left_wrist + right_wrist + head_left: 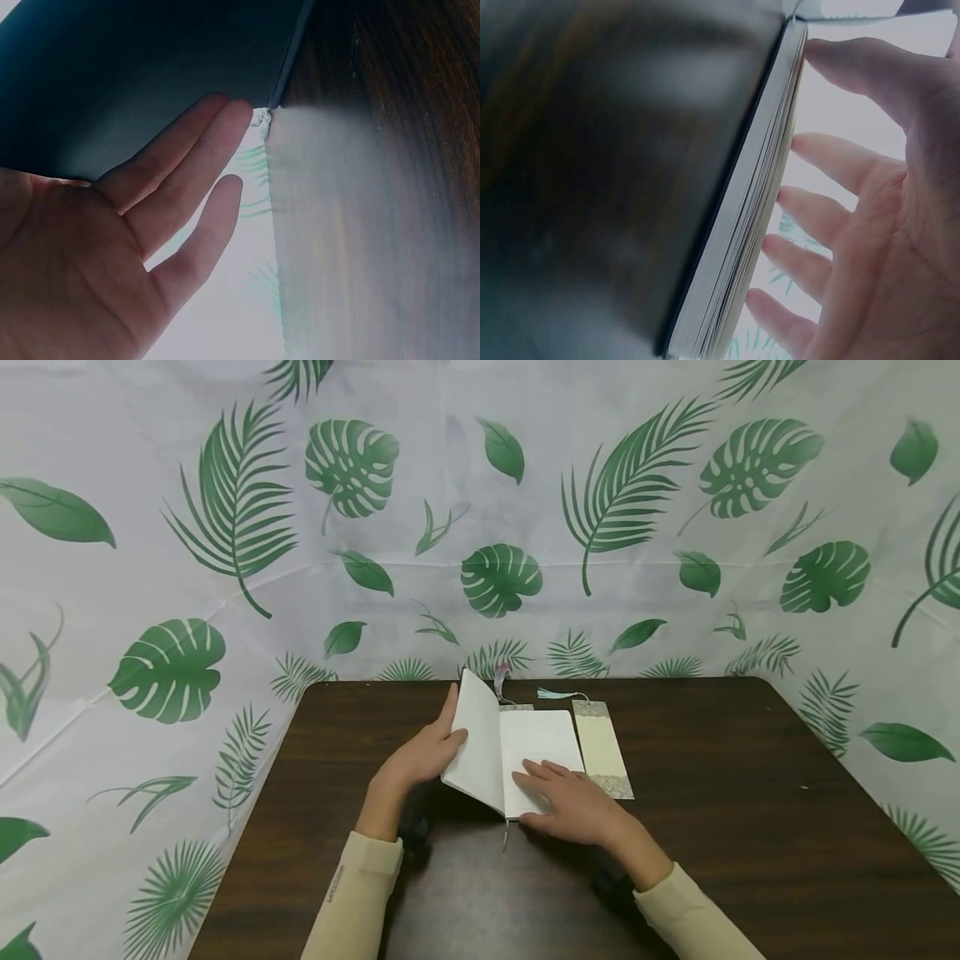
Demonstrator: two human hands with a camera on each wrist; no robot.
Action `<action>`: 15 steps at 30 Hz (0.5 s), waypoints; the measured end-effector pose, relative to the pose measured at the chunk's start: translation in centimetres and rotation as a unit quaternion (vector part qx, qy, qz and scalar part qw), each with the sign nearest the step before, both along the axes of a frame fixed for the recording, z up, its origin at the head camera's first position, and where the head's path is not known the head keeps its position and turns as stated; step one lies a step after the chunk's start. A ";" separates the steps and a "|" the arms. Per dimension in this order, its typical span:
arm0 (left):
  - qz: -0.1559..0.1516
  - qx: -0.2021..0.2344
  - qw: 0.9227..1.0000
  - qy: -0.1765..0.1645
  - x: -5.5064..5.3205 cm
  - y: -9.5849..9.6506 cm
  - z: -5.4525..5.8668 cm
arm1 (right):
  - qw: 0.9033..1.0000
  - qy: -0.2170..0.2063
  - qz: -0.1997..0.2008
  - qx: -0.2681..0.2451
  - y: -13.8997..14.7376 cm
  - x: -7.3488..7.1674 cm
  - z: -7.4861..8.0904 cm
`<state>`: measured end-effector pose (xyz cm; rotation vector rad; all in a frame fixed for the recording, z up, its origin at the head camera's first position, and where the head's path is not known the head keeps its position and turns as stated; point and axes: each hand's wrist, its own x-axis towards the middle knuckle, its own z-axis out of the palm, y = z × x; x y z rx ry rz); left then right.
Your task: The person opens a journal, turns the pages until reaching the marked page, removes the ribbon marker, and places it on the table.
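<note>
A notebook [540, 739] with a dark cover lies on the table, its ruled right-hand page facing up. My left hand [427, 750] holds the raised front cover [142, 82] at its left edge, thumb on the white inner side and fingers behind. In the left wrist view those fingers are straight and spread. Spread fingers of my right hand [573, 802] rest on the right page's lower part; the right wrist view shows the thick page block [739, 217] beneath the fingertips. A thin ribbon marker [506, 837] hangs from the notebook's bottom.
A cream bookmark [600, 743] with patterned ends and a light blue tassel [555, 695] lies right of the notebook. Another bookmark [517, 707], with a pinkish tassel [502, 675], is mostly hidden behind the notebook. Leaf-printed cloth [442, 468] hangs around the dark wooden table [720, 793].
</note>
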<state>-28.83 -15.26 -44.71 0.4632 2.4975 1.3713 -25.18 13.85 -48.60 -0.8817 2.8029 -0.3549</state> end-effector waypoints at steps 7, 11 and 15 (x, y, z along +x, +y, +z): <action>-0.005 0.002 1.000 0.004 -0.8 -0.4 -1.3 | 1.000 -0.003 -0.012 0.006 1.0 -0.4 0.6; 0.009 -0.005 1.000 -0.010 0.4 -0.1 0.3 | 1.000 -0.014 0.002 -0.016 1.5 -0.8 0.7; 0.014 -0.006 1.000 -0.012 0.4 -0.1 0.3 | 0.998 -0.025 0.018 -0.052 1.9 -1.2 0.6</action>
